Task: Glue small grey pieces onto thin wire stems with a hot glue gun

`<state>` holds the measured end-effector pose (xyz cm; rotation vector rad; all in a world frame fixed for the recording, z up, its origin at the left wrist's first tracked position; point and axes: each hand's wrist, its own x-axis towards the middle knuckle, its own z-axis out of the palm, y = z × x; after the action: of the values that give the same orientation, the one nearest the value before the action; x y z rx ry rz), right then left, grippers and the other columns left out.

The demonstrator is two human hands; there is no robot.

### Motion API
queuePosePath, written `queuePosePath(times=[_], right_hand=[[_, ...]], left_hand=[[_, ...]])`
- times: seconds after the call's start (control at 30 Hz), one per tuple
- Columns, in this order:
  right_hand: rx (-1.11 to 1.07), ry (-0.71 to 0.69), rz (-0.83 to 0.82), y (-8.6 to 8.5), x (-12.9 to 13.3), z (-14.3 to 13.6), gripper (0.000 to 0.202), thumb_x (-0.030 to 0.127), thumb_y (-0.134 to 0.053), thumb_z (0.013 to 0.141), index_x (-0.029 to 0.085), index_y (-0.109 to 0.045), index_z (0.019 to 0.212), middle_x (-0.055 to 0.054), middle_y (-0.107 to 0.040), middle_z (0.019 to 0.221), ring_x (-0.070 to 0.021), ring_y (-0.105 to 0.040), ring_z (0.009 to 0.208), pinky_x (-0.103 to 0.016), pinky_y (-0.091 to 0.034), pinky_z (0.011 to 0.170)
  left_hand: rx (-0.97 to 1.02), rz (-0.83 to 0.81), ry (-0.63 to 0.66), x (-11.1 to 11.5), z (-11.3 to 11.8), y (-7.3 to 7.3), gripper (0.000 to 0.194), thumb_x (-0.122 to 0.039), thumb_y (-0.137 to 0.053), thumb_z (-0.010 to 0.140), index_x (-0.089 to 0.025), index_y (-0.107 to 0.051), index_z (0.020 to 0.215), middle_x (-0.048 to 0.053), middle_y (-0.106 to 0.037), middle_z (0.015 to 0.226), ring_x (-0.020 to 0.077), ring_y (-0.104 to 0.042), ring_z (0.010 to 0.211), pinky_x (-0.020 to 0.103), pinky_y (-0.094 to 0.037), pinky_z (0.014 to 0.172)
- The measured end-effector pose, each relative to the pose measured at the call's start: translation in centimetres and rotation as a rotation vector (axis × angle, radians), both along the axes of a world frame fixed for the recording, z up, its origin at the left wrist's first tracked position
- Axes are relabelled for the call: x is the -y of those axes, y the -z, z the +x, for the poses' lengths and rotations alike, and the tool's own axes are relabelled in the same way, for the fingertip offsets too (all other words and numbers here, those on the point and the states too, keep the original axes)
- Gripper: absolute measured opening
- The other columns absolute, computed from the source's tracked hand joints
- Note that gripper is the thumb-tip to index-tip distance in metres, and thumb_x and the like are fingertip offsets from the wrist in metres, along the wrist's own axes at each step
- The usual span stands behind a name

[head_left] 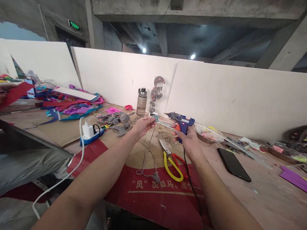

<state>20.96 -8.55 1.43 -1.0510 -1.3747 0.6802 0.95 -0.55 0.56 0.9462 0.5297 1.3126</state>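
Note:
My left hand (pixel 144 126) pinches a small teal piece (pixel 156 118) between thumb and fingertips; its exact kind is too small to make out. Grey yarn (pixel 153 134) hangs below that hand and runs down to a frayed tuft (pixel 156 177) on the red cardboard. My right hand (pixel 190 142) is wrapped round the handle of a blue hot glue gun (pixel 184 124). The gun's nozzle points left, a short way from the teal piece. Scissors (pixel 173 166) with one yellow and one red handle lie partly open between my forearms.
A water bottle (pixel 141 102) stands by the white board (pixel 115 76), near a grey moon-shaped hanging ornament (pixel 159 81). Grey yarn balls (pixel 124 117) lie left. A black phone (pixel 233 164) rests right. A charger (pixel 88 130) trails a white cable. Another person's hand (pixel 4 92) holds red material.

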Motion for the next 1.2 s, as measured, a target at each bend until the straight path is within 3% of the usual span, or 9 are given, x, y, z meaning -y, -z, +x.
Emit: queuePosePath(times=[0.07,0.17,0.33,0.47,0.6,0.8,1.2], right_hand=[[0.030,-0.024,-0.021,-0.5,0.9,-0.8,0.028,0.037,-0.060,0.073,0.020,-0.050,0.093,0.000,-0.063,0.072,-0.0135,-0.056,0.055,-0.026,-0.047,0.051],[0.205,0.056,-0.016,-1.0,2.1,-1.6,0.026,0.036,-0.055,0.079,0.018,-0.051,0.096,0.001,-0.059,0.066,-0.0147,-0.053,0.054,-0.028,-0.045,0.052],[0.659,0.309,0.013,-2.1,3.8,-2.2,0.036,0.031,-0.051,0.085,0.013,-0.053,0.116,-0.010,-0.067,0.088,-0.0230,-0.062,0.080,-0.031,-0.045,0.068],[0.844,0.387,0.011,-2.6,4.5,-2.4,0.036,0.032,-0.050,0.088,0.012,-0.054,0.118,-0.013,-0.067,0.095,-0.0245,-0.063,0.084,-0.030,-0.044,0.070],[0.843,0.375,0.064,-1.8,3.9,-2.2,0.033,0.035,-0.048,0.088,0.012,-0.057,0.111,-0.014,-0.068,0.094,-0.0252,-0.063,0.083,-0.031,-0.045,0.071],[0.732,0.295,0.100,-0.3,2.7,-2.1,0.040,0.035,-0.044,0.089,0.014,-0.049,0.123,-0.013,-0.068,0.098,-0.0274,-0.064,0.091,-0.034,-0.047,0.075],[0.748,0.328,0.113,-0.6,3.1,-2.3,0.041,0.034,-0.043,0.090,0.011,-0.049,0.124,-0.016,-0.067,0.101,-0.0280,-0.063,0.092,-0.035,-0.047,0.075]], left_hand=[[-0.004,-0.012,-0.007,0.1,0.1,0.0,0.008,-0.014,-0.073,0.073,-0.009,-0.067,0.076,0.003,-0.065,0.067,0.0073,-0.061,0.061,0.016,-0.048,0.056],[-0.009,-0.020,-0.011,0.2,0.2,-0.1,0.008,-0.013,-0.072,0.073,-0.009,-0.066,0.074,0.003,-0.066,0.067,0.0075,-0.061,0.062,0.016,-0.048,0.056],[-0.016,-0.002,-0.021,0.3,0.4,0.0,0.011,-0.015,-0.075,0.071,-0.010,-0.065,0.072,0.003,-0.065,0.066,0.0076,-0.061,0.061,0.016,-0.049,0.056],[-0.018,0.024,-0.016,0.2,0.4,0.1,0.015,-0.018,-0.078,0.067,-0.010,-0.065,0.072,0.003,-0.065,0.065,0.0080,-0.061,0.061,0.016,-0.048,0.056],[-0.030,0.068,0.000,0.2,0.5,0.1,0.021,-0.022,-0.081,0.062,-0.010,-0.065,0.069,0.003,-0.065,0.065,0.0082,-0.059,0.060,0.018,-0.047,0.056],[-0.057,0.134,-0.008,0.3,0.6,0.2,0.027,-0.027,-0.084,0.058,-0.010,-0.065,0.067,0.003,-0.064,0.065,0.0081,-0.058,0.059,0.019,-0.046,0.056],[-0.088,0.155,-0.044,0.6,0.6,-0.1,0.030,-0.029,-0.084,0.057,-0.011,-0.063,0.067,0.001,-0.062,0.063,0.0072,-0.056,0.057,0.021,-0.046,0.059]])
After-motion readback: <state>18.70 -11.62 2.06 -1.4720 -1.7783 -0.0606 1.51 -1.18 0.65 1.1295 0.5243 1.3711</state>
